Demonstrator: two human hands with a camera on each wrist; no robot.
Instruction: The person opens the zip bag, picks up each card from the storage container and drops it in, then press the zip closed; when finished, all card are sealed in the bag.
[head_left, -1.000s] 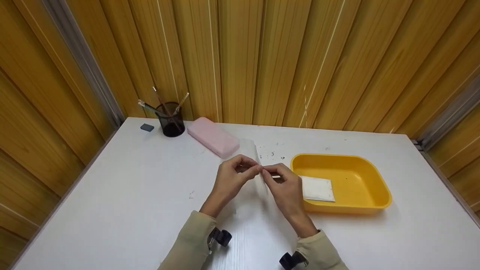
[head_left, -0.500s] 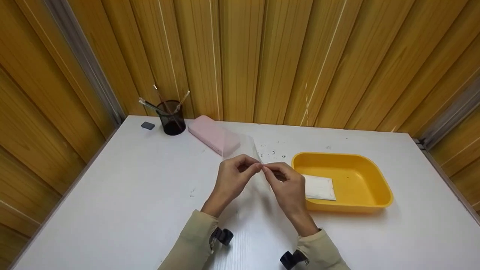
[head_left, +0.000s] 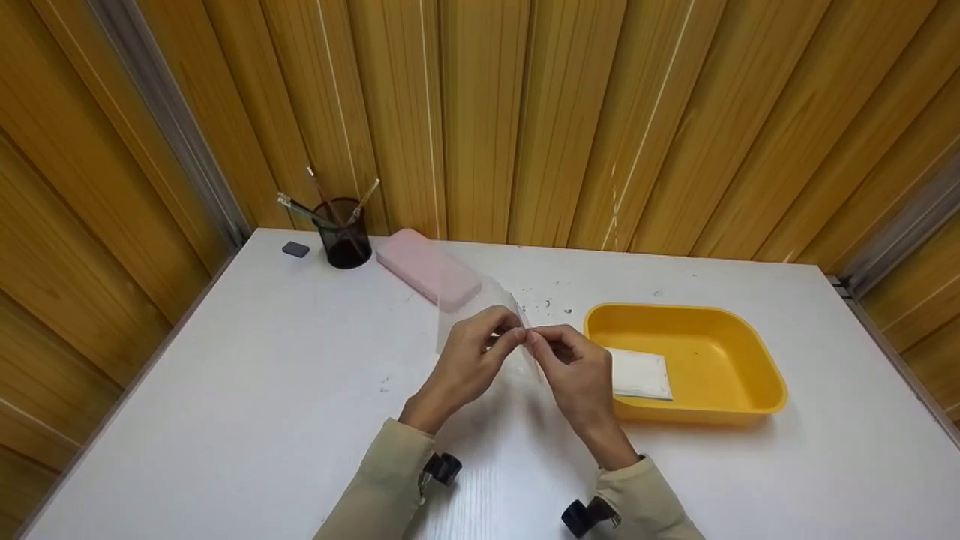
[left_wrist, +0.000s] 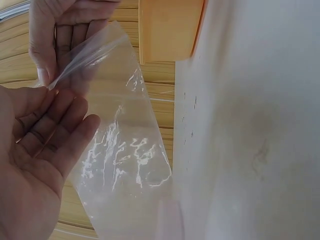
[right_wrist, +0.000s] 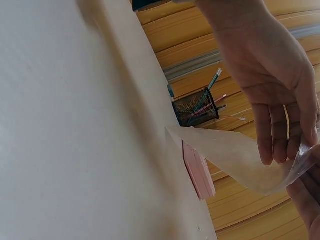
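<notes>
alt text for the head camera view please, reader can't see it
A person's left hand and right hand pinch clear plastic above a white table. To the right, a flat white item lies in a yellow tray; at the back left are a pink case, a dark cup of pencils and a small dark block.

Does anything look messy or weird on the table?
Yes: dark marks dot the table between the pink case and the yellow tray. They stand out against the white. I can't tell if they're stains or crumbs.
</notes>
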